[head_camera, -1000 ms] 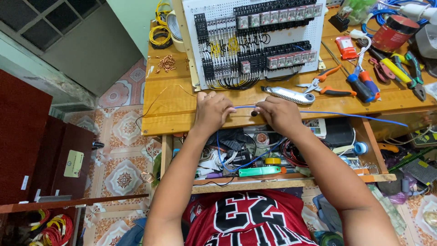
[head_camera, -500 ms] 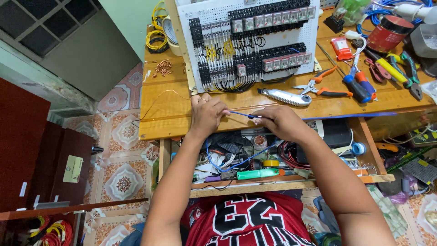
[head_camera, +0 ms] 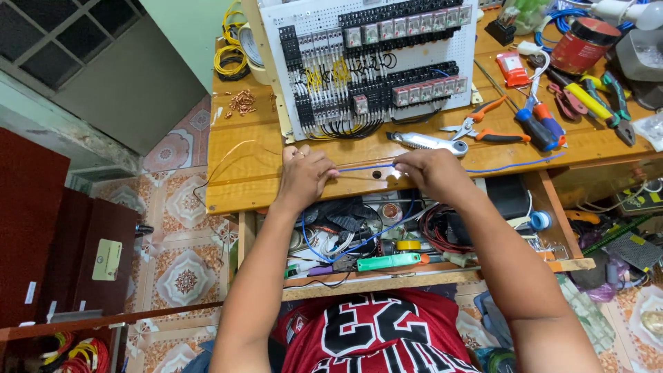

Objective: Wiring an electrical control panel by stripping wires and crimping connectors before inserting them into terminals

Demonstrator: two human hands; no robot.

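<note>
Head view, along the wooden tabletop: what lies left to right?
Pile of small copper bits → left hand → blue wire stretched between hands → right hand → orange-handled pliers → yellow-handled pliers

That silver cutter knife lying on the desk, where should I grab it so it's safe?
Grab the silver utility knife around the middle of its long body, coming down from above. It lies flat on the wooden desk, crosswise in front of the white wiring board, so both long sides are free. I can't tell whether the blade is out, so stay off the ends.
</note>
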